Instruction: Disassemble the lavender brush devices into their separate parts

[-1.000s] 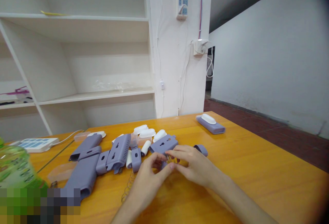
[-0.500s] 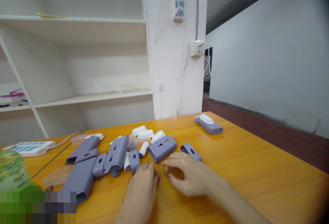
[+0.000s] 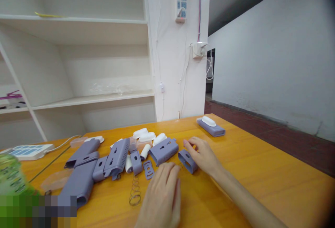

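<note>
My left hand (image 3: 163, 193) rests low over the table, fingers together and curled down; whatever is under them is hidden. My right hand (image 3: 202, 154) is bent around a short hollow purple sleeve (image 3: 187, 162) with a slot in its side, and touches its upper end. Faint thin coils show between the sleeve and my left fingertips. Left of my left hand, a loose wire spring (image 3: 135, 195) lies stretched on the wood. A flat purple plate with cut-outs (image 3: 148, 169) is just above it. Beyond my left fingers lies a larger purple casing (image 3: 164, 150) with keyhole slots.
More purple casings (image 3: 78, 182) and white caps (image 3: 146, 136) are heaped to the left. One capped purple unit (image 3: 210, 130) stands apart at the back right. A power strip (image 3: 31, 151) and a green bag (image 3: 13, 175) are at far left. White shelves (image 3: 104, 97) stand behind.
My left hand has moved right, uncovering the spring and flat plate. My right hand has moved up and right to the short sleeve, which has shifted slightly left and nearer.
</note>
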Available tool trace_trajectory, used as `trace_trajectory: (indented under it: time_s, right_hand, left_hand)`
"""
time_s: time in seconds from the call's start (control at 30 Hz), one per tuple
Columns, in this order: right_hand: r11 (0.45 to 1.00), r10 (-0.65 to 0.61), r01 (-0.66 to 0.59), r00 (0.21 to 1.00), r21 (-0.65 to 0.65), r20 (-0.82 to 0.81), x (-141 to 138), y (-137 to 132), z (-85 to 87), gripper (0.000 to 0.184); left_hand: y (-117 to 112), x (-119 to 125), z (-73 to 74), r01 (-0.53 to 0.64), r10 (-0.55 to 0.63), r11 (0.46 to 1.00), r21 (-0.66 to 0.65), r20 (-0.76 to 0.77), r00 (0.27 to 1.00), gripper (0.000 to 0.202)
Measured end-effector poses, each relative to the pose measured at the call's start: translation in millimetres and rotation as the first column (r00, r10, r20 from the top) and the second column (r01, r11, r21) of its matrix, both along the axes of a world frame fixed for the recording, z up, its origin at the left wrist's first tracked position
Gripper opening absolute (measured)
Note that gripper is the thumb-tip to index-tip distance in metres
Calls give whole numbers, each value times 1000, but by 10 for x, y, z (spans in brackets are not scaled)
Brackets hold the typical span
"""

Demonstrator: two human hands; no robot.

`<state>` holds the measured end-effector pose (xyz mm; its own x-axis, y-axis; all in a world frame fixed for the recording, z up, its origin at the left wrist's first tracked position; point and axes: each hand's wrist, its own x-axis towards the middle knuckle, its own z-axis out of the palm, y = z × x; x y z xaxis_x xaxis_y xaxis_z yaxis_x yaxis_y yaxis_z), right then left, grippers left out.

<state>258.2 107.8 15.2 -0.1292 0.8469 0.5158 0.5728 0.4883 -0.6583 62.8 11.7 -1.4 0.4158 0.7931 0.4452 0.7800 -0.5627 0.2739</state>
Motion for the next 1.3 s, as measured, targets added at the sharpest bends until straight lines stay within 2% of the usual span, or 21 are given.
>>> trace_trajectory:
  time_s: [0.07, 0.17, 0.3, 0.4, 0.47, 0.57, 0.67, 0.77, 0.9, 1.03, 1.13, 1.3]
  right_hand:
    - [997, 18, -20, 1000, -74, -21, -40, 66, -143, 47]
    - [991, 58, -63, 997, -115, -47, -175, 57, -264, 49]
    - [990, 25, -34, 998, -138, -63, -399, -103, -280, 48]
    - [989, -9, -5, 995, -151, -95, -570, -259, -281, 42]
    - [987, 40, -62, 988, -149, -147, -661, -348, -279, 39]
    - [959, 207, -244, 951, -142, -230, -732, -435, -250, 37]
    - [921, 320, -365, 909, -137, -269, -721, -472, -192, 38]
    - [903, 392, -418, 896, -98, -208, -653, -494, -125, 34]
    - [869, 495, -495, 868, -23, 25, -520, -510, -46, 27]
    - [867, 490, -497, 848, -18, 201, -428, -474, -14, 56]
    - [875, 474, -484, 857, 2, 199, -416, -448, -17, 55]
    - [864, 480, -497, 861, 79, 170, -433, -487, 23, 33]
  left_hand:
    - [-3, 89, -45, -16, 14, 998, -55, -38, 999, 47]
    - [27, 130, -51, -118, 109, 986, -113, -84, 990, 45]
    - [40, 102, 20, -187, 170, 977, -98, -166, 971, 26]
    - [47, 97, -30, -202, 197, 979, -21, -156, 968, 22]
    - [76, 90, -120, -187, 188, 982, 25, -112, 976, 22]
    - [143, 50, -241, -151, 154, 987, 59, -50, 987, 32]
    - [171, -5, -247, -133, 133, 991, 14, 7, 991, 37]
    - [131, -42, -151, -115, 120, 989, -88, 51, 991, 38]
    - [79, -85, -14, -112, 129, 983, -143, 114, 985, 37]
    - [82, -136, 39, -139, 165, 972, -190, 125, 978, 48]
    - [76, -150, 56, -132, 155, 968, -214, 91, 984, 44]
    - [35, -142, 83, -58, 70, 989, -133, 85, 994, 24]
